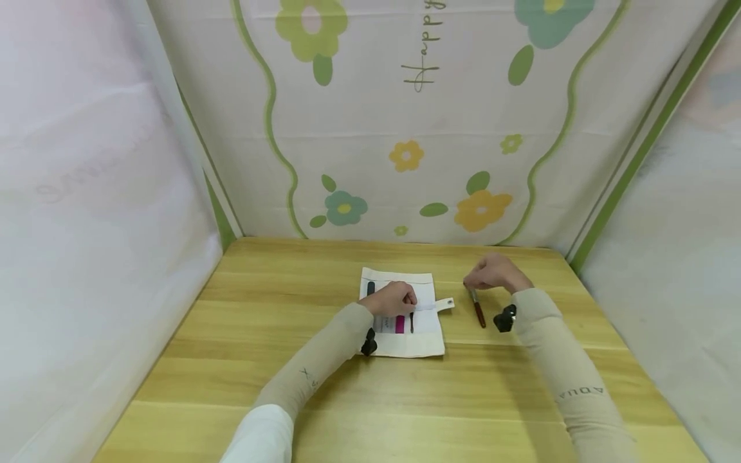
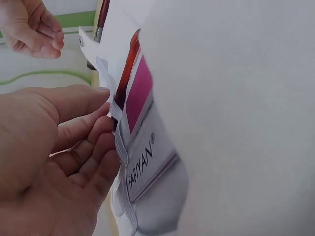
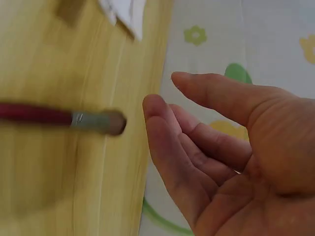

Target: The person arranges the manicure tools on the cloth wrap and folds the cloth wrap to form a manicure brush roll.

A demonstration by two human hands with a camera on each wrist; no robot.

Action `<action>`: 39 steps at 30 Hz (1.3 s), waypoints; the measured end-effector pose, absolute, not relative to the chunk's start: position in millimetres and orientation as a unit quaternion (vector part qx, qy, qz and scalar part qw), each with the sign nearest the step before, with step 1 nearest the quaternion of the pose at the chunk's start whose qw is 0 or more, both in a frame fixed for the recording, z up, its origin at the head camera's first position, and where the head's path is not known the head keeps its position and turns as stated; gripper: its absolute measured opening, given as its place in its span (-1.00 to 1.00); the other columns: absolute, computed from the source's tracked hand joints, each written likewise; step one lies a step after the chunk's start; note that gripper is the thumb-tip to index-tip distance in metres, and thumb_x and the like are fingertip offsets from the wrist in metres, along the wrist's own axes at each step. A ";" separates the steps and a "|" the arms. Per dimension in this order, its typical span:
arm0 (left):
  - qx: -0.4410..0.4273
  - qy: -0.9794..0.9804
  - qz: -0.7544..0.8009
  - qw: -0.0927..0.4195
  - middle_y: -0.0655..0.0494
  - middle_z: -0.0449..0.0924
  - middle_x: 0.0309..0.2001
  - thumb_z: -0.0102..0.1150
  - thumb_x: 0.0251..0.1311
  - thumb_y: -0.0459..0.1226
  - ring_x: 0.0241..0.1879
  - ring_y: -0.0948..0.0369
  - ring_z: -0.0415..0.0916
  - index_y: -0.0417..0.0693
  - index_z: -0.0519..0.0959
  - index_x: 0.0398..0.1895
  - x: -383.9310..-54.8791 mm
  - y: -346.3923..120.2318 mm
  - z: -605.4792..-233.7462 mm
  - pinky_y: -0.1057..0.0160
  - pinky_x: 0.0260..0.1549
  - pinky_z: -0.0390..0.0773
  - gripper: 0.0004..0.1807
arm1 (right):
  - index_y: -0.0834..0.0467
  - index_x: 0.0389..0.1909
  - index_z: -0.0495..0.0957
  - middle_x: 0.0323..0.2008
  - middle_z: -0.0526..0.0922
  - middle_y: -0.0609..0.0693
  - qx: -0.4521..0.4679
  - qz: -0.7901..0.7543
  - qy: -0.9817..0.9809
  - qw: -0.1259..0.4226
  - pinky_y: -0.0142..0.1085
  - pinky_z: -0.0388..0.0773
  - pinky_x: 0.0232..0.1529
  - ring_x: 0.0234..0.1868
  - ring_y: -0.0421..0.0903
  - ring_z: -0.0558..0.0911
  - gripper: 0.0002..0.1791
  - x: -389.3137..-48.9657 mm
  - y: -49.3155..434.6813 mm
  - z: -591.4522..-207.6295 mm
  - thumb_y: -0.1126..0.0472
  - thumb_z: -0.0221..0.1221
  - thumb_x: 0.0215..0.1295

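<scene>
A white cloth pouch (image 1: 410, 346) lies unfolded on the wooden table, with a black-tipped case, a magenta-and-grey FABIYAN item (image 2: 142, 93) and a slim reddish-brown brush (image 2: 129, 66) in its elastic-edged pocket. My left hand (image 1: 395, 299) is over the pouch, thumb and fingers pinching at the elastic edge (image 2: 120, 147) beside the brush's end. To the right, my right hand (image 1: 496, 272) hovers with thumb and fingers apart, holding nothing. Just short of its fingertips is a second brush (image 3: 44, 114), with red handle, silver ferrule and brown bristles, blurred in the right wrist view.
A snap strap (image 1: 444, 304) sticks out from the pouch's right side. The wooden table (image 1: 278, 360) runs back to a flower-printed cloth wall (image 1: 353, 128). White cloth walls stand on the left (image 1: 87, 225) and right (image 1: 683, 257).
</scene>
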State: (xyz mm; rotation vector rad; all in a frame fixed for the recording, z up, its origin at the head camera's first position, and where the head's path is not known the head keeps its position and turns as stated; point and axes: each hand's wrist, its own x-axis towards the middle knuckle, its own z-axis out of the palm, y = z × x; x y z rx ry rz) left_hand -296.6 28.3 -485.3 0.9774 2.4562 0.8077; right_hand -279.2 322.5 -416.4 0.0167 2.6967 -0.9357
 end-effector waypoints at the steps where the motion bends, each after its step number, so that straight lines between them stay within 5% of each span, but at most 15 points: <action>1: 0.348 0.875 0.282 0.183 0.11 0.70 -0.18 0.19 0.50 -0.32 -0.29 0.36 0.50 -0.14 0.70 -0.05 -296.6 29.1 -485.9 0.40 -0.12 0.56 -0.87 | 0.26 -0.38 0.78 -0.44 0.78 0.00 0.004 -0.319 0.938 0.138 -0.06 0.69 -0.03 -0.34 -0.07 0.70 -0.72 -277.3 328.0 -416.9 0.12 0.33 0.40; 13: 0.361 0.878 0.265 0.169 0.08 0.72 -0.19 0.19 0.50 -0.34 -0.31 0.35 0.51 -0.12 0.70 -0.15 -294.2 35.0 -486.7 0.40 -0.14 0.57 -0.89 | 0.29 -0.16 0.78 -0.26 0.82 0.15 0.024 -0.311 0.948 0.062 -0.27 0.58 -0.30 -0.31 -0.07 0.67 -0.75 -263.5 357.8 -472.5 0.15 0.32 0.42; 26: 0.348 0.874 0.291 0.176 0.15 0.67 -0.26 0.20 0.50 -0.33 -0.33 0.35 0.47 -0.13 0.70 -0.18 -297.5 34.6 -490.4 0.42 -0.20 0.50 -0.89 | 0.23 -0.54 0.77 -0.52 0.79 0.05 0.027 -0.320 0.940 0.118 -0.28 0.54 -0.37 -0.50 -0.07 0.64 -0.66 -274.9 344.1 -479.6 0.09 0.37 0.35; 34: 0.347 0.866 0.302 0.194 0.17 0.63 -0.26 0.13 0.54 -0.32 -0.35 0.34 0.43 -0.12 0.67 -0.19 -302.0 32.0 -491.1 0.40 -0.20 0.46 -0.85 | 0.06 -0.79 0.48 -0.72 0.61 -0.06 0.023 -0.317 0.942 0.111 -0.30 0.29 -0.52 -0.70 -0.20 0.28 -0.52 -280.0 339.4 -477.5 0.10 0.26 0.37; 39: 0.347 0.863 0.306 0.203 0.18 0.62 -0.25 0.13 0.55 -0.30 -0.32 0.33 0.44 -0.06 0.65 -0.22 -305.8 30.6 -493.4 0.38 -0.18 0.48 -0.86 | 0.03 -0.77 0.35 -0.77 0.41 -0.13 0.024 -0.340 0.936 0.089 -0.29 0.26 -0.53 -0.68 -0.18 0.20 -0.47 -282.7 327.2 -463.4 0.07 0.25 0.43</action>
